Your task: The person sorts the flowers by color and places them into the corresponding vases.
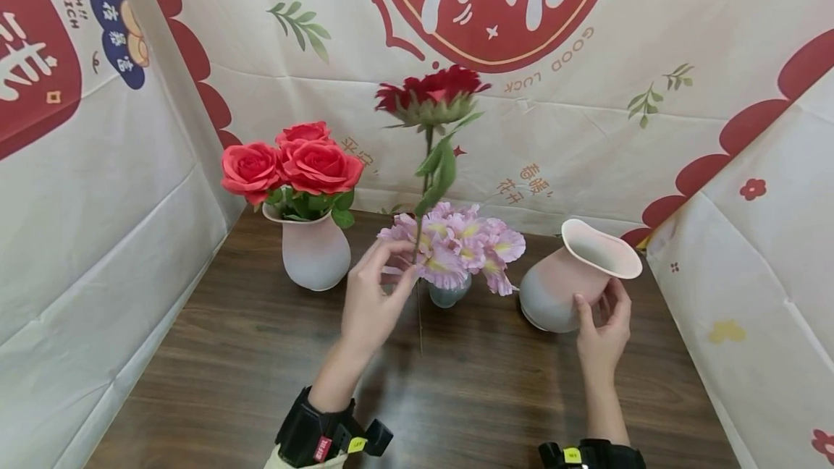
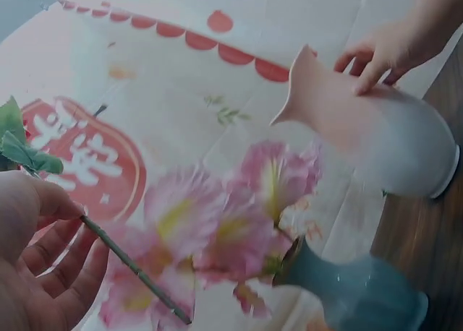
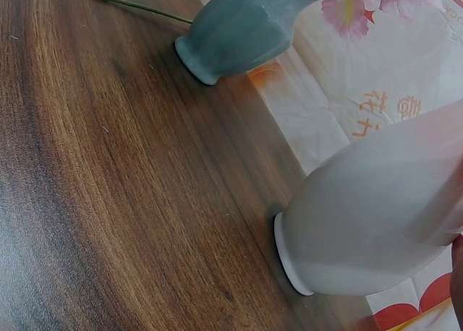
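Note:
My left hand pinches the thin green stem of a dark red artificial flower between thumb and fingertips. The bloom stands upright above the hand, and the stem's lower end hangs below it. On the right, my right hand holds a pink-and-grey vase at its side, thumb in front. This vase leans to the right with its flared mouth showing. Behind the left hand are pink-purple flowers in a small blue-green vase.
To the left stands another pink-and-grey vase holding red roses. The dark wooden table is bordered at the back and sides by a white printed cloth.

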`<state>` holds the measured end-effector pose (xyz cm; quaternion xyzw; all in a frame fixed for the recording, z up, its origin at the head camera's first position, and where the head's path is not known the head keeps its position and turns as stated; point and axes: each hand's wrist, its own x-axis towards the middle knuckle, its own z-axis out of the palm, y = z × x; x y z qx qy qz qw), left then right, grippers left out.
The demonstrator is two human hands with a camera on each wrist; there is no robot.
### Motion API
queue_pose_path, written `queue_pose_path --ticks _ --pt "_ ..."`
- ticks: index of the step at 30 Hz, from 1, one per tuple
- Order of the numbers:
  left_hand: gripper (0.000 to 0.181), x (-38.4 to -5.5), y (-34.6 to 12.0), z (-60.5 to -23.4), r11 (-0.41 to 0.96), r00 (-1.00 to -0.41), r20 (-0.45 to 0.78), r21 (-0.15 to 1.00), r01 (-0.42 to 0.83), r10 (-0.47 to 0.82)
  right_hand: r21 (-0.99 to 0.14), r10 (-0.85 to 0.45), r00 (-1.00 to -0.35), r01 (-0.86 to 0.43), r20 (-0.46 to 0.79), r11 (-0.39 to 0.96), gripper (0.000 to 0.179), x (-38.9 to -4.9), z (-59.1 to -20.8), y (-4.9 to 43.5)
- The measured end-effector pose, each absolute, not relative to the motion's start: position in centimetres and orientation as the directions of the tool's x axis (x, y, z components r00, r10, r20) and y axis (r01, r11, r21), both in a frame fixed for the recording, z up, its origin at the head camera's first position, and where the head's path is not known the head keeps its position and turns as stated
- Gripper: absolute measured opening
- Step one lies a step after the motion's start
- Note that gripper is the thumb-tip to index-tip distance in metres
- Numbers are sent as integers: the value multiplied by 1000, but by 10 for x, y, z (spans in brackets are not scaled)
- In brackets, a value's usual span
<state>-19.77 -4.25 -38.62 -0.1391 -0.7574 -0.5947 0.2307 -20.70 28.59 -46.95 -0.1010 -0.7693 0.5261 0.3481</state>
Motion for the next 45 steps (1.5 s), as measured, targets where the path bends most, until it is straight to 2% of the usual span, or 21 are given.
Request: queue_pose_path --ticks 18,26,36,40,45 --pt "20 -227 31 -340 173 -778 605 759 628 171 -874 520 -731 -222 442 432 57 -207 -470 287" --pt "20 -245 68 -316 197 -731 624 708 678 274 -873 507 -742 -217 438 437 58 -206 -467 288" --pt "22 -261 104 -313 140 -769 576 768 625 277 -877 495 -751 -234 437 420 59 -208 -470 289" --pt "23 -267 118 -315 144 -768 592 761 632 245 -877 492 -753 -235 437 419 60 -209 -470 289" --pt "23 -273 135 -319 83 -756 622 758 646 206 -881 499 -757 -215 423 421 60 -207 -469 289"
